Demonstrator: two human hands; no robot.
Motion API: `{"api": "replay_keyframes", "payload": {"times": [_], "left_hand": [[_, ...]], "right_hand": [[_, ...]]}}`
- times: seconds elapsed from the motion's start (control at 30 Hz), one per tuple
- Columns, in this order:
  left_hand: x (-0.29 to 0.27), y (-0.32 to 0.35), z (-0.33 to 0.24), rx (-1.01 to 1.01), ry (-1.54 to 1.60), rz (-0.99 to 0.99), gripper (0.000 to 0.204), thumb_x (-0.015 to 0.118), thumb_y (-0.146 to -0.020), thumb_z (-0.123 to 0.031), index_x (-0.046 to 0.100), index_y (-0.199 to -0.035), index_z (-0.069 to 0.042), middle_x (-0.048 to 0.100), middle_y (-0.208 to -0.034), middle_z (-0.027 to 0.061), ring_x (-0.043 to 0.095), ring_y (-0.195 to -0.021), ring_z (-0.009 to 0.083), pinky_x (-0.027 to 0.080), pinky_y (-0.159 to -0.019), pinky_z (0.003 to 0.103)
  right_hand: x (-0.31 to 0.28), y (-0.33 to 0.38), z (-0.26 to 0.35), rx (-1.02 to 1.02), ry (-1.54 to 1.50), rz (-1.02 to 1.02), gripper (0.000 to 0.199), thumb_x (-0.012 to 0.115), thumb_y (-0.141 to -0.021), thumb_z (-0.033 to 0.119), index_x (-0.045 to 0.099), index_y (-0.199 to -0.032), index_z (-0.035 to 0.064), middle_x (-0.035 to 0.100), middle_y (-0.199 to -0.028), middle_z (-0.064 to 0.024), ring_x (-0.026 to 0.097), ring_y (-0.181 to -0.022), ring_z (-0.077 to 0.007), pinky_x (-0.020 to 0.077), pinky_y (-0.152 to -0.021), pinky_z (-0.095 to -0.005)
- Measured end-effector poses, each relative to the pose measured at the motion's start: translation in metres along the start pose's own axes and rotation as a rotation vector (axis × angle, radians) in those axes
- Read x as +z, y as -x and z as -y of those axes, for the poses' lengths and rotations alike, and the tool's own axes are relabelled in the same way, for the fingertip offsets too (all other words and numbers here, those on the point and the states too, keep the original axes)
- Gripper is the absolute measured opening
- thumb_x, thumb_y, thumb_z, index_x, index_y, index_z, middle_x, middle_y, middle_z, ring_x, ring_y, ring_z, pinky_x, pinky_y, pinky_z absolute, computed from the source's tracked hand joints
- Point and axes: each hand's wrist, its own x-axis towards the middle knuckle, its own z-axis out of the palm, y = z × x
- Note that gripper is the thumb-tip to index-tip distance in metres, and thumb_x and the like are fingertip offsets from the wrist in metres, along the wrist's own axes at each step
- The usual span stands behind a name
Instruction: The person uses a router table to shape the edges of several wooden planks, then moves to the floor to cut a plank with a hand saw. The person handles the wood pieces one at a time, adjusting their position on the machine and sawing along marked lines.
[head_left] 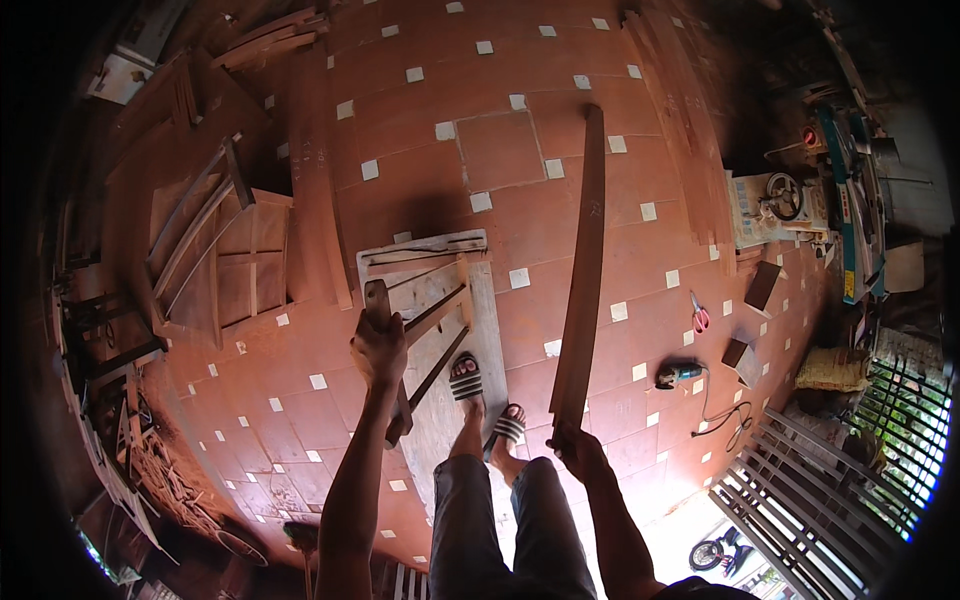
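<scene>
My left hand [379,350] is closed round one side piece of a small wooden frame [437,314], which has two dark crossbars. That frame is over a low, pale, worn wooden bench [487,340]. In my right hand [575,447] is the near end of a long reddish-brown plank [582,290]. The plank stretches away from me, narrowing toward its far end, to the right of the bench. Most of the fingers of my right hand are hidden against the wood.
One sandalled foot [466,378] stands on the bench. A corded power tool [680,374] and red-handled scissors [700,314] lie on the tiled floor at right. Long boards [685,130] lie beyond, near a machine with a handwheel [783,197]. Wooden frames [255,255] lie at left.
</scene>
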Motion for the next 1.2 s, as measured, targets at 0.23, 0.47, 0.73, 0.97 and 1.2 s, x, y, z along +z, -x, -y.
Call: {"api": "replay_keyframes", "payload": {"times": [0.23,0.47,0.73,0.97,1.2], "left_hand": [[0.022,0.011,-0.007,0.08,0.018,-0.032,0.023,0.074,-0.078,-0.015,0.061,-0.089,0.001,0.067,-0.075,0.0203,0.069,-0.069,0.0374,0.053,-0.065,0.047],[0.02,0.039,-0.064,0.062,-0.165,0.037,0.028,0.077,-0.084,-0.019,0.064,-0.1,-0.001,0.074,-0.096,0.0208,0.073,-0.092,0.0399,0.057,-0.079,0.044],[0.054,0.019,-0.06,0.15,0.065,0.367,0.025,0.073,-0.093,-0.016,0.061,-0.107,-0.001,0.07,-0.09,0.0112,0.071,-0.077,0.0177,0.058,-0.06,0.033],[0.096,-0.006,-0.018,-0.007,0.086,0.246,0.025,0.069,-0.091,-0.018,0.064,-0.098,0.005,0.07,-0.081,0.0138,0.069,-0.065,0.024,0.055,-0.062,0.039],[0.035,0.021,-0.029,-0.015,0.062,0.105,0.018,0.067,-0.09,-0.009,0.056,-0.086,0.005,0.064,-0.075,0.0121,0.065,-0.056,0.0218,0.052,-0.051,0.036]], "right_hand": [[-0.018,0.041,0.007,0.086,0.533,-0.401,0.077,0.094,-0.074,0.031,0.053,-0.135,0.008,0.066,-0.08,-0.0083,0.065,-0.054,-0.0187,0.0494,-0.043,-0.0295],[-0.072,0.021,0.001,-0.121,1.041,-0.529,0.05,0.096,-0.063,0.032,0.068,-0.099,0.0101,0.07,-0.065,-0.0039,0.068,-0.055,-0.016,0.0539,-0.051,-0.0341],[-0.104,-0.003,-0.025,-0.245,1.149,-0.599,0.052,0.09,-0.062,0.028,0.067,-0.103,0.0078,0.071,-0.069,-0.0044,0.069,-0.059,-0.0149,0.0548,-0.054,-0.0331],[-0.097,-0.012,-0.021,-0.186,1.2,-0.594,0.05,0.088,-0.062,0.029,0.069,-0.104,0.0089,0.074,-0.082,-0.0084,0.073,-0.071,-0.0217,0.0582,-0.064,-0.0374],[-0.075,0.029,0.016,-0.174,1.091,-0.537,0.055,0.086,-0.061,0.016,0.063,-0.11,0.0042,0.073,-0.087,-0.0162,0.074,-0.069,-0.0291,0.0602,-0.062,-0.0391]]}}
